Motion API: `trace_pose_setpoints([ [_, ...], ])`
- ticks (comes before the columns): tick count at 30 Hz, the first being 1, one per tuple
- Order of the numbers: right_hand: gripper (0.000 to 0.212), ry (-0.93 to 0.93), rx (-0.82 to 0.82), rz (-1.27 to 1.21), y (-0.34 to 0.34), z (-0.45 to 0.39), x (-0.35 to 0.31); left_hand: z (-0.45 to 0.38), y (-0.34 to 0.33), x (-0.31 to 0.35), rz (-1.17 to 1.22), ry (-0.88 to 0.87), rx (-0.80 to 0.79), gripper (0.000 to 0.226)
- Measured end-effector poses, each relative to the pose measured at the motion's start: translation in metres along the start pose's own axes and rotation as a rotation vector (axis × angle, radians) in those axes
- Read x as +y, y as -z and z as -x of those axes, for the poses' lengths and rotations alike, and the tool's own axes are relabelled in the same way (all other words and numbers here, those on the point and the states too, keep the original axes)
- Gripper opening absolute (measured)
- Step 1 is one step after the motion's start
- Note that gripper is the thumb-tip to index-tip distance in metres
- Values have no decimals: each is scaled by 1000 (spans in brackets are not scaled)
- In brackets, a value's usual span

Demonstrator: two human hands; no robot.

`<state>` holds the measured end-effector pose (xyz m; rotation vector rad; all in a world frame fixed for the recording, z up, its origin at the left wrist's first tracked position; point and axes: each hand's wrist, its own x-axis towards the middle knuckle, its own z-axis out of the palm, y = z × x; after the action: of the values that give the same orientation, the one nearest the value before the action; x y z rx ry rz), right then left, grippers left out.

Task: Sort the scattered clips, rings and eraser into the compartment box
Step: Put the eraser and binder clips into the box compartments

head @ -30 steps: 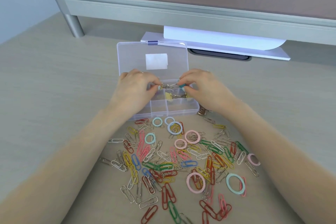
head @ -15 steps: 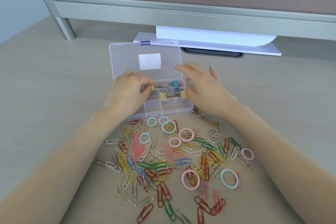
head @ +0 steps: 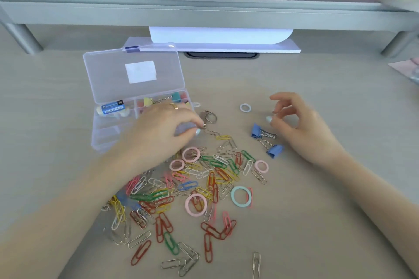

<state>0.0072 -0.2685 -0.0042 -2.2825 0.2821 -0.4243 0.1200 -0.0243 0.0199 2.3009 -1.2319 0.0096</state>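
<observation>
The clear compartment box (head: 103,136) stands open at the left, its lid (head: 108,81) laid back. An eraser in a blue sleeve (head: 112,106) lies in its back-left compartment, and pastel binder clips (head: 163,100) fill the back-right one. My left hand (head: 163,133) is curled over the box's right edge, its fingertips at a metal key ring (head: 210,118); the blur hides any grip. My right hand (head: 299,127) hovers empty, fingers apart, beside two blue binder clips (head: 256,131). A white ring (head: 245,107) lies nearby. Coloured paper clips (head: 204,174) and pink rings (head: 191,154) are scattered in front.
A grey metal shelf (head: 204,13) on legs spans the back of the desk, with white paper (head: 217,37) and a dark slot (head: 222,55) beneath it. A pink packet (head: 405,68) lies at the right edge. A lone silver clip (head: 256,264) lies near the front edge.
Both hands have left the box. The left hand moved right and down to the key ring. The right hand swung right, over the blue binder clips. The view has shifted right.
</observation>
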Motion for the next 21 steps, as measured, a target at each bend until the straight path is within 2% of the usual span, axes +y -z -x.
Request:
trace_pose_setpoints([
  [6, 40, 30, 7, 72, 1, 34, 6, -18, -30, 36, 132, -40, -134, 16],
  [12, 52, 99, 6, 343, -7, 43, 5, -52, -52, 51, 135, -35, -209, 23],
  [16, 41, 123, -1, 375, -8, 41, 8, -58, -62, 50, 81, 7, -210, 26],
  [21, 35, 119, -8, 324, -6, 41, 9, -55, -63, 51, 138, 22, -137, 16],
])
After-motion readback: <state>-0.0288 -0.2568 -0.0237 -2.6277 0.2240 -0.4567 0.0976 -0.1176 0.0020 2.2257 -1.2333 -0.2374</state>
